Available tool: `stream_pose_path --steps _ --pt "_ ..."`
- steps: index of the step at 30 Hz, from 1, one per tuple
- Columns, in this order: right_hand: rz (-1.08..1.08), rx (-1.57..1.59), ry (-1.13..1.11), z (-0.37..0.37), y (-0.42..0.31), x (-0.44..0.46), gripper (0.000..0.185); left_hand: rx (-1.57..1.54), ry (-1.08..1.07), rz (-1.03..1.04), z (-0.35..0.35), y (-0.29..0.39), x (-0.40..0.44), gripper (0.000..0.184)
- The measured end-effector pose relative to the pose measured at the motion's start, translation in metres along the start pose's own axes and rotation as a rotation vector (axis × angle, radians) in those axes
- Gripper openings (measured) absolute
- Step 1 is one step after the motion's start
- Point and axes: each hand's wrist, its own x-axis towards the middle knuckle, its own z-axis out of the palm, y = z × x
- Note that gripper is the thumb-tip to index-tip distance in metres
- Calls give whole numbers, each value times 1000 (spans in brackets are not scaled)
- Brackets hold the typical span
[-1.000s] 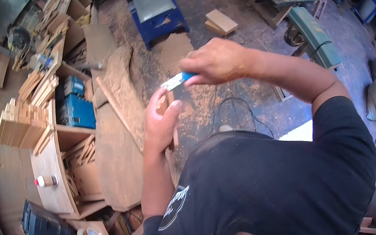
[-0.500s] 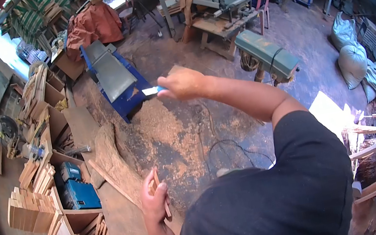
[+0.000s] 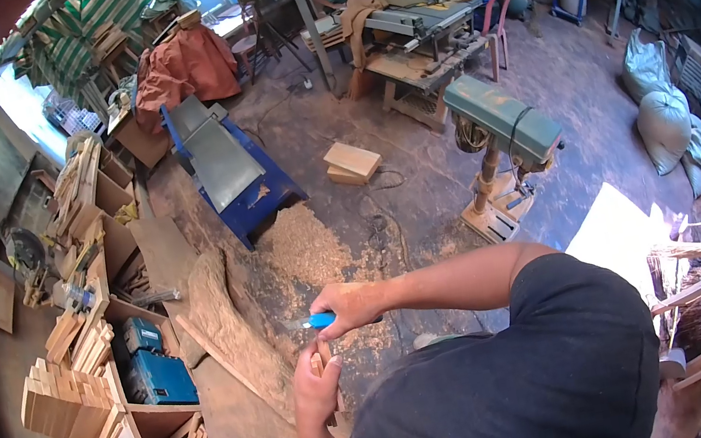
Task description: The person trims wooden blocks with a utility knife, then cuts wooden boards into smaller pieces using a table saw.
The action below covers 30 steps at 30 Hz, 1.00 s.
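My right hand (image 3: 351, 304) is closed on a blue-handled knife (image 3: 322, 320), its pale blade pointing left. Just below it, my left hand (image 3: 316, 388) grips a narrow wooden stick (image 3: 325, 353) that stands roughly upright and pokes out above and below the fingers. The knife is close above the top end of the stick; whether the blade touches the wood I cannot tell. Wood shavings (image 3: 306, 244) lie heaped on the floor beyond my hands.
A curved wood slab (image 3: 226, 335) lies left of my hands. Shelves hold a blue tool case (image 3: 160, 378) and stacked wood blocks (image 3: 64, 401). A blue planer-like machine (image 3: 229, 165), a drill press (image 3: 504, 121) and two boards (image 3: 352, 160) stand ahead. People work at the back.
My right hand has come down and toward me with the knife, from far out to just above the left hand. My left hand has shifted slightly right, still holding the stick.
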Motion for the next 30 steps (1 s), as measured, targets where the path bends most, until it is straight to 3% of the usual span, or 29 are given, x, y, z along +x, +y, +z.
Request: stream_pose_path --steps 3,21,24,28,30 --pt "-29 -29 16 3 -1 0 30 126 32 -5 4 12 -8 52" --pt "150 31 -190 3 2 7 23 177 59 -8 8 -16 -8 51" --pt "141 83 -214 1 6 6 21 174 23 -27 6 -7 -7 51" --pt "-37 -51 -223 -1 5 7 22 156 44 8 5 -12 0 53" --pt "-79 -118 -123 11 27 10 23 69 8 -10 0 -13 5 55"
